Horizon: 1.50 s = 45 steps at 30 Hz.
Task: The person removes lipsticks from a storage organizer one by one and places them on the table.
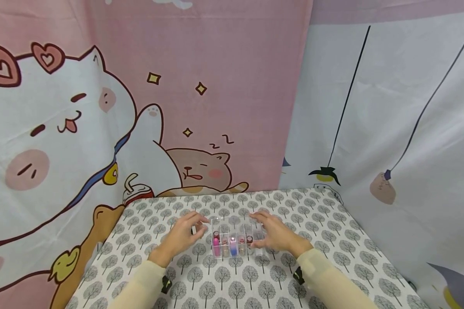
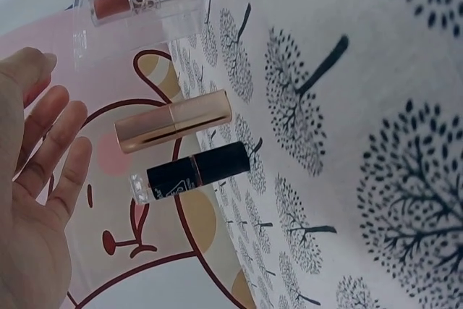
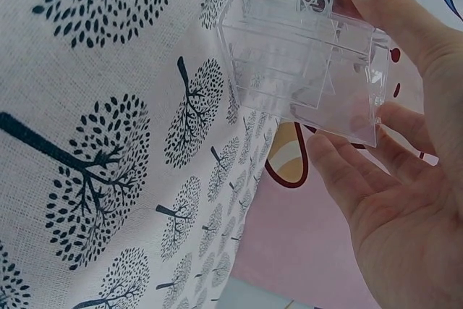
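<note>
The step in hand is probably steadying the clear case (image 3: 311,81) between the side edges of the desk (image 1: 201,274): the right hand (image 1: 274,234) grips its right end. The left hand (image 1: 182,234), loosely spread, holds nothing; taking the gold tube (image 2: 173,121) would need a finer pinch.

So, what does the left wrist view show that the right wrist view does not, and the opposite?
Only the left wrist view: a gold tube and a black tube upright on the tree-print cloth, near the left hand. Only the right wrist view: the right end of the clear organizer, and the palm of the right hand. Both: organizer, cloth, cartoon backdrop.
</note>
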Available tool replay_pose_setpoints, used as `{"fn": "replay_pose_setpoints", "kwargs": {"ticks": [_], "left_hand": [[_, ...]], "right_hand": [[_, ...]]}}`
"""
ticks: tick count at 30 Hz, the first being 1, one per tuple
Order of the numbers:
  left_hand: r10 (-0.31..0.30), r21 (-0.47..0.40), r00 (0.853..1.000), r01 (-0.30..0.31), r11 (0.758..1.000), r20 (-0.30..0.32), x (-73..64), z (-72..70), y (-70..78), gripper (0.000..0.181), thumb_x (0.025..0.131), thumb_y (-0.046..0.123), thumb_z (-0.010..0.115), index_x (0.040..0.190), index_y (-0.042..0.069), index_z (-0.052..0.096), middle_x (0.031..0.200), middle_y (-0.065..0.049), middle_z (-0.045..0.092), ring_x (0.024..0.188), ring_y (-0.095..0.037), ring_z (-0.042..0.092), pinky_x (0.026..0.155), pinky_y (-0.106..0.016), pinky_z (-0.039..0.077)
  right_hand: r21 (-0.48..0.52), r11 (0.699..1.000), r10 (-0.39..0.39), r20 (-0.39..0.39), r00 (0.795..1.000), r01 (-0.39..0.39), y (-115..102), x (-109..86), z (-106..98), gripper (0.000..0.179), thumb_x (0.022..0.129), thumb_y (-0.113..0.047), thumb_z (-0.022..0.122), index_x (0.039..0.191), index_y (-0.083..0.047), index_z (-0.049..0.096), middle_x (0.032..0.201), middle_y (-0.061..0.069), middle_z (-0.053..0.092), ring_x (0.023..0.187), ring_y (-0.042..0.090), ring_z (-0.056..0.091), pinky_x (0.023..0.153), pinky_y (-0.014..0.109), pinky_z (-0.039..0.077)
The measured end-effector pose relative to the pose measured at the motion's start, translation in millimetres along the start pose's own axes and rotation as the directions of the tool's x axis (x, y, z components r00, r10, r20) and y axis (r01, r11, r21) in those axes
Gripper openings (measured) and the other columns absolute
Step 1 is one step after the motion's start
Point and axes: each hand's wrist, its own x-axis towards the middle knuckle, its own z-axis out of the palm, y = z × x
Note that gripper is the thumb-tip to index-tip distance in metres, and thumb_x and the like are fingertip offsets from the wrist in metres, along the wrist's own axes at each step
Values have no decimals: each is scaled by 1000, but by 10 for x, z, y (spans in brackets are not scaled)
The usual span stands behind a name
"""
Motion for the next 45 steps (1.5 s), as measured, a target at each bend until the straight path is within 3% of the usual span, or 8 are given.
{"fn": "replay_pose_setpoints", "kwargs": {"ticks": [7, 13, 18, 23, 27, 32, 45], "left_hand": [[-48, 0, 995, 48, 999, 84, -2, 27, 49, 28, 100, 7, 91, 126, 11, 82, 120, -6, 83, 84, -14, 76, 77, -19, 67], [-99, 14, 985, 98, 995, 140, 22, 40, 126, 31, 102, 12, 90, 132, 15, 81, 125, -1, 81, 87, -18, 76, 76, -23, 68], [-100, 62, 985, 92, 994, 140, 40, 79, 167, 30, 100, 13, 92, 129, 17, 83, 124, 2, 82, 93, -8, 74, 78, -28, 71], [-60, 83, 989, 49, 995, 134, 63, 109, 185, 28, 98, 12, 94, 124, 17, 84, 122, 3, 82, 104, -13, 79, 88, -34, 74], [-57, 101, 987, 41, 994, 153, 80, 122, 180, 27, 98, 14, 94, 123, 19, 84, 122, 3, 82, 111, -16, 82, 98, -32, 73], [-43, 122, 987, 25, 992, 152, 75, 155, 167, 27, 97, 17, 96, 122, 19, 85, 120, 3, 83, 111, -17, 83, 100, -33, 73], [-99, 169, 978, 68, 983, 185, 108, 214, 241, 25, 98, 20, 96, 120, 20, 86, 123, 1, 87, 112, -20, 83, 105, -46, 72]], "right_hand": [[12, 1000, -2, 1, 1000, 2, 0, -11, 1, 108, 86, -45, 104, 175, -15, 51, 183, 21, 47, 162, 54, 53, 132, 79, 46], [15, 1000, -2, -3, 1000, 2, 19, -18, 11, 109, 85, -47, 104, 175, -14, 51, 182, 21, 48, 162, 52, 54, 132, 77, 47], [16, 1000, -9, -4, 1000, 9, 27, -10, 14, 110, 85, -46, 104, 175, -12, 51, 181, 21, 49, 162, 52, 54, 131, 78, 48], [13, 1000, -21, -7, 1000, 21, 26, -4, 12, 109, 86, -46, 104, 175, -12, 51, 180, 20, 51, 159, 51, 57, 131, 77, 49], [13, 999, -32, -11, 999, 32, 22, -4, 11, 108, 86, -45, 104, 174, -12, 51, 179, 20, 52, 158, 51, 58, 130, 76, 50], [12, 1000, -22, -6, 1000, 22, 4, 2, -5, 107, 87, -44, 104, 175, -16, 51, 180, 19, 51, 159, 51, 57, 130, 77, 50], [23, 1000, -5, -4, 1000, 5, 37, -10, 12, 108, 87, -48, 103, 176, -17, 50, 182, 21, 47, 161, 55, 53, 129, 83, 47]]}}
